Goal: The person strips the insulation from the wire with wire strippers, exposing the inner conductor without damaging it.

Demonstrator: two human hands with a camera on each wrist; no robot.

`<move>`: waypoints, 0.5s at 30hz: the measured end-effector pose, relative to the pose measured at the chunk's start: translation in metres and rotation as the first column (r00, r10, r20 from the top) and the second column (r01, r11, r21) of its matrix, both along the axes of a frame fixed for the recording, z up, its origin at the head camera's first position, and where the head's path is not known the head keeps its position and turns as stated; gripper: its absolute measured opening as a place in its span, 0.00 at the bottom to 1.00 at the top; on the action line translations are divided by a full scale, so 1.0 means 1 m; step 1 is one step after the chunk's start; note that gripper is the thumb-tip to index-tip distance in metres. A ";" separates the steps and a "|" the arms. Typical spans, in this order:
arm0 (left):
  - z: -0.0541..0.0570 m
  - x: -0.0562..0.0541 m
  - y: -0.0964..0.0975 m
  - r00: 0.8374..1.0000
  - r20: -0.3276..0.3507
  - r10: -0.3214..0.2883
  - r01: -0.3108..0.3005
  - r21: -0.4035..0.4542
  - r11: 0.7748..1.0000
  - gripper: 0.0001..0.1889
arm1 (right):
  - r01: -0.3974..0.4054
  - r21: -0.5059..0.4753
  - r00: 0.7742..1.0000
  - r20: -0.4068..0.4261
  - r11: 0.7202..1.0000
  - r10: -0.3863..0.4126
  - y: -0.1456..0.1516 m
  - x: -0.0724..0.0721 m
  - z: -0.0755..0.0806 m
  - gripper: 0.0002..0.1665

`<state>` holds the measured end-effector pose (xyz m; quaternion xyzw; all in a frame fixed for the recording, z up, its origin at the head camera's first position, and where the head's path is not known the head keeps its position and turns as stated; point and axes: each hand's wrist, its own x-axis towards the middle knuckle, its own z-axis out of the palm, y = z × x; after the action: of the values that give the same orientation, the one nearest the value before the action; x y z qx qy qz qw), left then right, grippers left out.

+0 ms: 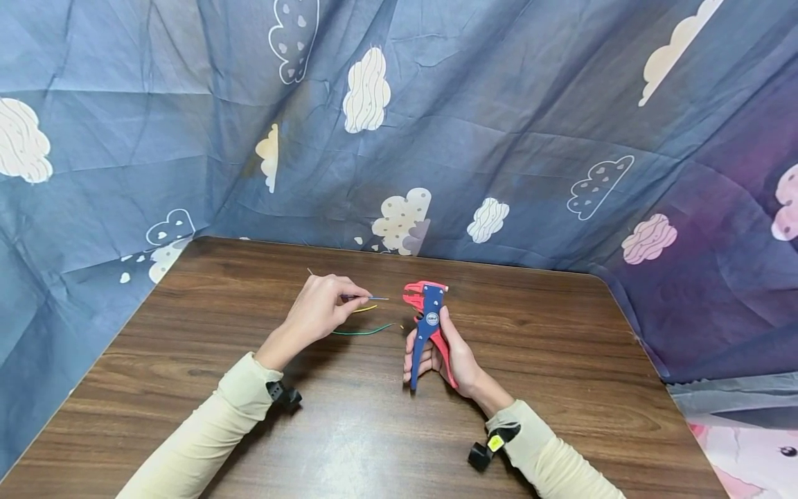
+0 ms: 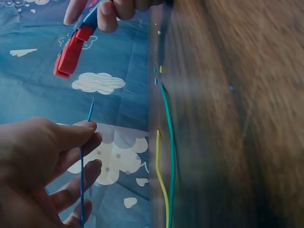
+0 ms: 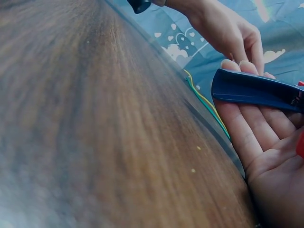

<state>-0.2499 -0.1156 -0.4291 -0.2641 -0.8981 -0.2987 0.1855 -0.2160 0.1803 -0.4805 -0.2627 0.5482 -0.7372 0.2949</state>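
Note:
Between thumb and index finger, my left hand pinches a thin blue wire. Its tip is stripped bare and points toward the tool on the right. My right hand holds a red-and-blue wire stripper upright, with the thumb along one side and the fingers behind the blue handle. The stripper's red jaws face left, apart from the wire's tip. On the table below the left hand lie a green wire and a yellow wire.
Tiny cut bits of insulation, including a yellow piece and a blue piece, lie on the wooden table near the green wire's end. A blue cloud-patterned cloth hangs behind the table and along its sides.

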 end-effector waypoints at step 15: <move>-0.022 -0.011 -0.015 0.980 0.139 0.140 -0.130 -0.076 0.989 0.06 | -0.009 -0.002 1.000 -0.002 1.000 0.009 0.002 -0.001 0.000 0.57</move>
<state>-0.2609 -0.1304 -0.4510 -0.1862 -0.9344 -0.2736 0.1314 -0.2168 0.1818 -0.4804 -0.2664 0.5466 -0.7362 0.2973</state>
